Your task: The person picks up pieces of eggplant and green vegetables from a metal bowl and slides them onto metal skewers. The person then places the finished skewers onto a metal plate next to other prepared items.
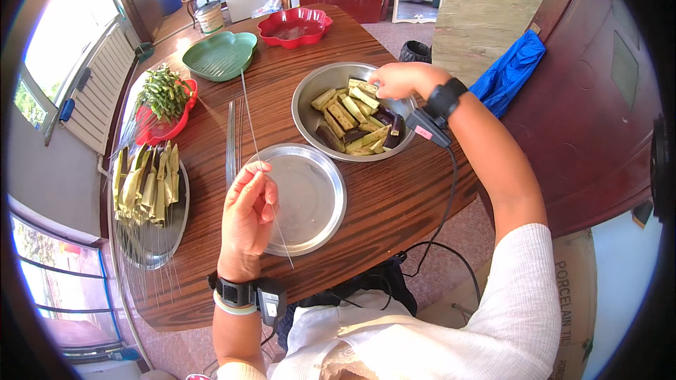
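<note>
My left hand (pixel 248 211) pinches a long thin metal skewer (pixel 248 116), which slants upward over the wooden table and carries nothing along its visible length. Below that hand lies a round, shallow metal plate (pixel 311 203). My right hand (pixel 404 80) reaches over the far right rim of a steel bowl (pixel 302 111). Cut eggplant pieces (pixel 348 116), pale inside with dark purple skin, fill the bowl. The right fingertips are at a pale piece (pixel 363 86); whether they grip it is hidden.
Bare skewers (pixel 231 142) lie left of the plate. Skewered eggplant (pixel 148 184) rests on an oval metal tray (pixel 182 216). A red dish (pixel 177 129) holds skewered green vegetables (pixel 165 94). A green dish (pixel 222 55) and a red dish (pixel 293 26) stand farther back. A cable (pixel 449 195) hangs from my right wrist.
</note>
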Demonstrator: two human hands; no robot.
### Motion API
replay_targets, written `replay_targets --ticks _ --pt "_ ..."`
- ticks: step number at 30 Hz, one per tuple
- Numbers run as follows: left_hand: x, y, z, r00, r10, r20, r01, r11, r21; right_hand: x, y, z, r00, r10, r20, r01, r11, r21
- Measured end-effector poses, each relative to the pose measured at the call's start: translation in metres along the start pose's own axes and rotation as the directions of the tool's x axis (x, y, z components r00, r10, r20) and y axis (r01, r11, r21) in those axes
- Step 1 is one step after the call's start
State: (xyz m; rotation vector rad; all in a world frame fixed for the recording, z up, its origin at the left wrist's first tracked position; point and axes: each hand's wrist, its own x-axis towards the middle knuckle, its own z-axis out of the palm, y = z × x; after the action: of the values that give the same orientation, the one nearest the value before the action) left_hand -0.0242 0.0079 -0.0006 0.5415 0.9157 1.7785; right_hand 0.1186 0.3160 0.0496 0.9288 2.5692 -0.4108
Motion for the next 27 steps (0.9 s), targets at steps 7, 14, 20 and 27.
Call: replay_targets --ticks 7,14,20,27 --pt "-0.008 -0.002 -0.003 0.997 -0.069 0.021 0.071 0.990 -0.120 0.025 -0.024 -0.001 0.994 0.071 0.079 -0.059 0.987 -0.146" --pt "-0.010 -0.002 -0.004 0.996 -0.066 0.064 0.075 0.986 -0.146 0.021 -0.023 -0.006 0.943 -0.222 0.248 0.116 0.918 0.380" --pt "-0.011 -0.003 -0.003 0.990 -0.112 0.079 0.120 0.988 -0.093 0.000 -0.044 -0.002 0.991 0.129 0.033 -0.108 0.924 -0.366" --pt "-0.008 -0.007 0.000 0.983 -0.149 0.106 0.155 0.987 -0.048 0.002 -0.029 0.013 0.981 0.128 0.146 -0.100 0.978 -0.183"
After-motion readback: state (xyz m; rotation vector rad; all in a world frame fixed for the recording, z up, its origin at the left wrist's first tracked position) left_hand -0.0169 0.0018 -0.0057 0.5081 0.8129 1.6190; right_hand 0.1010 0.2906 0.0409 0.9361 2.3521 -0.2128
